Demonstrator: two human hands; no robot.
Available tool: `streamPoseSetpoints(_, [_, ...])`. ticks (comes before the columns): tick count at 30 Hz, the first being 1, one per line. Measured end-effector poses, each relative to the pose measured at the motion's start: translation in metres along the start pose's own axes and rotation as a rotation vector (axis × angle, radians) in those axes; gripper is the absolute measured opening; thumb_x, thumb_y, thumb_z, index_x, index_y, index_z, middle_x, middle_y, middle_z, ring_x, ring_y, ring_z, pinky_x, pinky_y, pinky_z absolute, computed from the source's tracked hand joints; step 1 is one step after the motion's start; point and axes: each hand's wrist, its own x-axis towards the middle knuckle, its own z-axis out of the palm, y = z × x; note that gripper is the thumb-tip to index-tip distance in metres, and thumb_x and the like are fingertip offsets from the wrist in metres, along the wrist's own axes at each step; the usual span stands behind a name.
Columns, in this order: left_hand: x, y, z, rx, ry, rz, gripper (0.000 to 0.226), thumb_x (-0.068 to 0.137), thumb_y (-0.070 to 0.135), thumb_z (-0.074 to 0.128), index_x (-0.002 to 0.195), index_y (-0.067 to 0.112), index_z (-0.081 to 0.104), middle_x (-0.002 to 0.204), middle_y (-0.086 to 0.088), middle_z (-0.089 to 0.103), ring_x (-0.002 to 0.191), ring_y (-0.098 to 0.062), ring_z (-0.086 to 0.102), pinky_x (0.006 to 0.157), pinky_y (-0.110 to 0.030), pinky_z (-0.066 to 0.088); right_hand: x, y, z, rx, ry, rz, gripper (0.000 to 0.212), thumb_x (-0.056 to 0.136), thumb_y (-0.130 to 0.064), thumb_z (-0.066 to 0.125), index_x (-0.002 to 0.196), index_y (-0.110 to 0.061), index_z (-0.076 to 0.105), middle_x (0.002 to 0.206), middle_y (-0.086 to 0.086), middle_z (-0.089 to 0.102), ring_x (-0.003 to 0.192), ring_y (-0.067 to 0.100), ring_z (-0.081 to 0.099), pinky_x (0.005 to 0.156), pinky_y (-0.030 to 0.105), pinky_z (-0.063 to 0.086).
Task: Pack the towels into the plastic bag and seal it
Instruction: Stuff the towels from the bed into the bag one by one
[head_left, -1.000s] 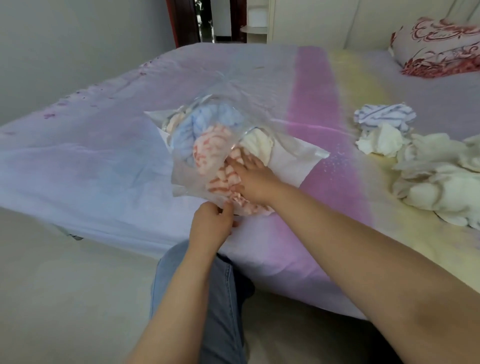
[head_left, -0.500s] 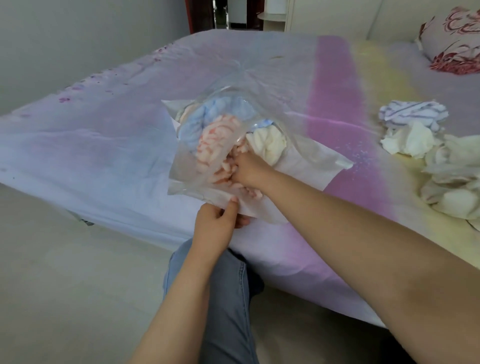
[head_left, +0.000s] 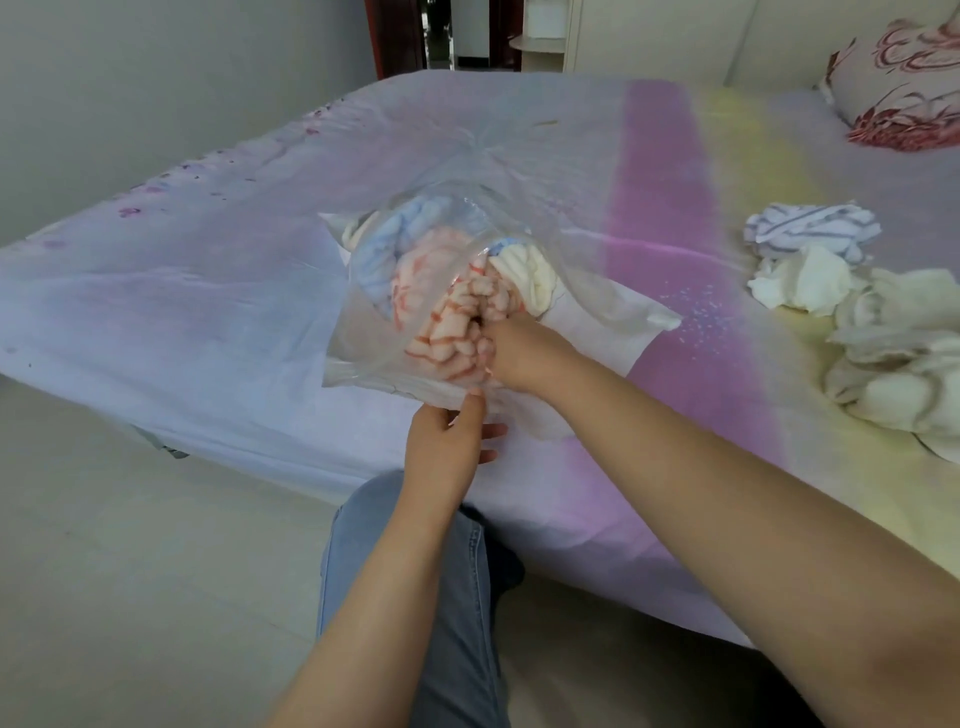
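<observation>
A bed (head_left: 208, 322) with a pastel sheet fills the room, its near edge just past a denim-clad knee (head_left: 415, 597). Nearest, the left hand (head_left: 449, 441) is closed in a pinch on the lower lip of the plastic bag (head_left: 374, 332), apparently so that the mouth is kept open and steady. Just beyond, the right hand (head_left: 519, 353) is pushed into that mouth, its fingers curled on the pink-striped towel (head_left: 441, 312), which is judged to be in the course of being stuffed deeper. Behind it a blue towel (head_left: 410, 234) and a cream towel (head_left: 530, 270) are already contained. Farther right, loose towels (head_left: 810, 254) are left unpacked; the bag is unsealed.
</observation>
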Motion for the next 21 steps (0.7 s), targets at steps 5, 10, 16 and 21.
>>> streamPoseSetpoints(5, [-0.008,-0.016,0.026,0.153,-0.169,-0.155,0.037,0.098,0.038,0.047,0.087,0.008,0.068,0.087,-0.004,0.075,0.078,-0.017,0.072,0.067,-0.033,0.059,-0.079,0.042,0.005,0.355,0.379,-0.138,0.024,0.096,-0.026,0.048,0.110,-0.021,0.066,0.116,0.000,0.062,0.097,0.020,0.061,0.086,0.038,0.049])
streamPoseSetpoints(10, [-0.026,-0.027,0.062,0.271,-0.404,-0.119,0.028,0.099,0.027,0.045,0.082,0.019,0.067,0.091,-0.004,0.074,0.076,-0.010,0.069,0.062,-0.022,0.053,-0.130,0.119,0.017,0.559,0.808,0.108,0.021,0.096,-0.029,0.044,0.105,-0.025,0.063,0.092,-0.008,0.073,0.086,0.020,0.068,0.076,0.038,0.053])
streamPoseSetpoints(16, [-0.039,-0.021,0.114,0.293,-0.537,-0.013,0.025,0.098,0.025,0.045,0.091,0.014,0.067,0.094,0.000,0.073,0.084,-0.014,0.070,0.075,-0.027,0.056,-0.166,0.250,-0.009,0.164,1.143,0.612,0.039,0.084,-0.010,0.052,0.122,-0.016,0.058,0.144,0.011,0.042,0.129,0.036,0.038,0.101,0.043,0.035])
streamPoseSetpoints(21, [-0.043,-0.011,0.138,0.297,-0.594,0.068,0.022,0.098,0.017,0.045,0.092,0.007,0.063,0.093,0.000,0.070,0.072,-0.010,0.067,0.067,-0.022,0.052,-0.184,0.294,-0.030,0.308,1.077,0.756,0.058,0.095,-0.037,0.045,0.148,-0.020,0.025,0.156,0.011,0.017,0.132,0.036,0.039,0.096,0.050,0.042])
